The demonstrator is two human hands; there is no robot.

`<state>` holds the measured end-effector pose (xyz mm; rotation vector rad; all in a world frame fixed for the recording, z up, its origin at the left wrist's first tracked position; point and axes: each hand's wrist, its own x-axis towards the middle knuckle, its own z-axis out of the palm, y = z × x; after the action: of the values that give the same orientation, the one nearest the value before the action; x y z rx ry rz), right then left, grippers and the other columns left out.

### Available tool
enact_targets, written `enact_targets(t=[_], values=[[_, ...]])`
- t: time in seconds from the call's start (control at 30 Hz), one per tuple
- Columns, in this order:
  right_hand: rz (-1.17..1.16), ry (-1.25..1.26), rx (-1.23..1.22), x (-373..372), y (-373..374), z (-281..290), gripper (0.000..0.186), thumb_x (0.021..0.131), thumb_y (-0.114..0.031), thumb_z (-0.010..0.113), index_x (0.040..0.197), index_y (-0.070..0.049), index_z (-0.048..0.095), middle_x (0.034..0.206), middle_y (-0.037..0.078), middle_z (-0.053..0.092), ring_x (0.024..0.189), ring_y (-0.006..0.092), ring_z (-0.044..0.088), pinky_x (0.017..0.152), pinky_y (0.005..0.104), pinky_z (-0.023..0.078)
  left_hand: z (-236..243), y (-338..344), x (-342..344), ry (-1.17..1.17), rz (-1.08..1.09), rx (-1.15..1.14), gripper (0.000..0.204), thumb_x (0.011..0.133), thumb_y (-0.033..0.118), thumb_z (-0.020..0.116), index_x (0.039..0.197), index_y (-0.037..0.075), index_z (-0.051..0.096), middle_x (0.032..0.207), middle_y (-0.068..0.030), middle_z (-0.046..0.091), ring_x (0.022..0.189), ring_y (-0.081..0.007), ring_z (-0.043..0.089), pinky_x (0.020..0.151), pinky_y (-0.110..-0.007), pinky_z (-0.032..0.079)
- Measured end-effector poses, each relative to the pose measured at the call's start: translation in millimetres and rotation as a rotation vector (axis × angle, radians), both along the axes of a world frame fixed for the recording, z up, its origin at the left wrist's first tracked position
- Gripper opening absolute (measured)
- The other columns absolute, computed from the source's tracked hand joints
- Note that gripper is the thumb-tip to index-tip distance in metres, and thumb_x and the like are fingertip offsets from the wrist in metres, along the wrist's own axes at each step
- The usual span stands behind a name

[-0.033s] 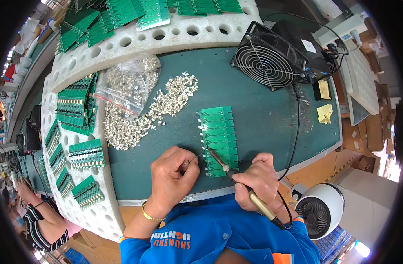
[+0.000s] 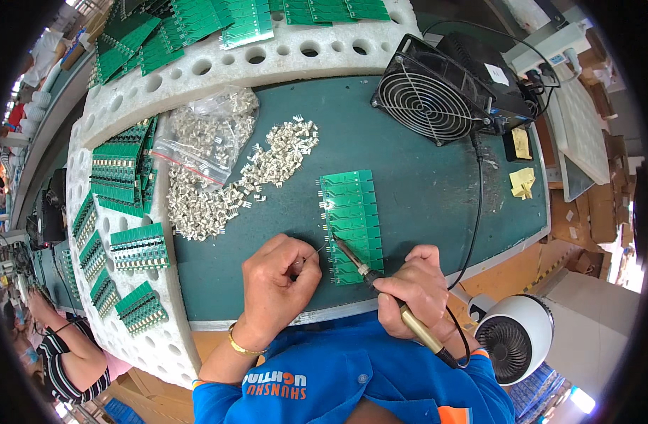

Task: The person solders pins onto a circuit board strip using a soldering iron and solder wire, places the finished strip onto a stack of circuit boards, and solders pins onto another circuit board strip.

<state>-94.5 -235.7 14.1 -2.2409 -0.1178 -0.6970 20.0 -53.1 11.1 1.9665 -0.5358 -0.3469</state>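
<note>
The right hand (image 2: 417, 290) is gripping a soldering iron (image 2: 380, 286) pen-style, fingers closed round its gold handle, with the tip angling up and left onto the lower left edge of the green circuit board panel (image 2: 351, 225). The left hand (image 2: 276, 286) is pinching a thin solder wire (image 2: 311, 252) between thumb and forefinger, feeding its end toward the same joint (the two tips are meeting just at the board edge, so heat and solder arrive together). The panel is lying flat on the green surface (image 2: 423, 191), directly ahead of both hands. Beyond the left hand, a heap of small metal connectors (image 2: 225, 191) is spreading from a clear bag (image 2: 207, 138). Beyond the right hand, a black fan (image 2: 430, 99) is facing the work, likely for fumes.
</note>
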Motion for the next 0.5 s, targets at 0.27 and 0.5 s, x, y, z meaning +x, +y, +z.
enact_targets(t=[0.27, 0.5], values=[[0.01, 0.013, 0.001, -1.1, -0.6, 2.3, 0.025, 0.07, -0.002, 0.073, 0.093, -0.01, 0.066, 0.064, 0.0, 0.061, 0.054, 0.019, 0.053, 0.072, 0.0374, 0.043, 0.2, 1.5, -0.8, 0.006, -0.009, -0.021, 0.006, 0.081, -0.005, 0.069, 0.077, 0.0, 0.066, 0.069, -0.0008, 0.055, 0.057, -0.0051, 0.047, 0.049, -0.023, 0.035], [0.009, 0.019, 0.0, -2.4, 0.2, 3.2, 0.023, 0.072, -0.003, 0.073, 0.093, -0.01, 0.066, 0.065, 0.0, 0.062, 0.054, 0.0186, 0.054, 0.071, 0.0368, 0.043, -0.3, 2.5, -1.4, 0.015, -0.011, -0.018, 0.006, 0.081, -0.004, 0.069, 0.078, 0.001, 0.067, 0.069, -0.0003, 0.055, 0.057, -0.0046, 0.046, 0.049, -0.023, 0.035]])
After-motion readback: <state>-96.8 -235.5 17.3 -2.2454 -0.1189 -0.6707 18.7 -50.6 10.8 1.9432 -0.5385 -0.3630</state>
